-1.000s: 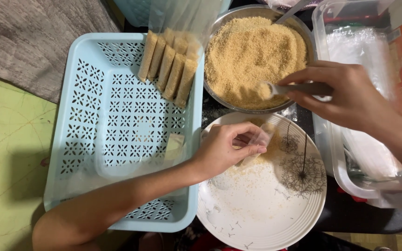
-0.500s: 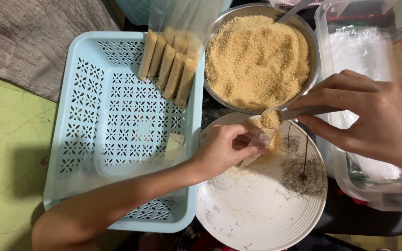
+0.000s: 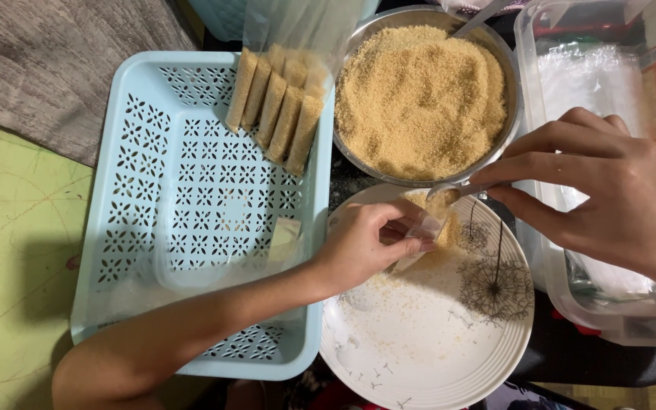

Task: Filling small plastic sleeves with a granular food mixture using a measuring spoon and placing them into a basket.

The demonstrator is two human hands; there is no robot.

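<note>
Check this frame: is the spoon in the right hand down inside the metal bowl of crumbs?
No: the right hand holds the spoon over the white plate, outside the metal bowl.

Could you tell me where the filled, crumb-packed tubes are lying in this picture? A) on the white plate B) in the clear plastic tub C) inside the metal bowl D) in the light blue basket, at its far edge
D: the five filled tubes lie side by side at the far edge of the light blue basket, apart from the white plate and the metal bowl.
</note>
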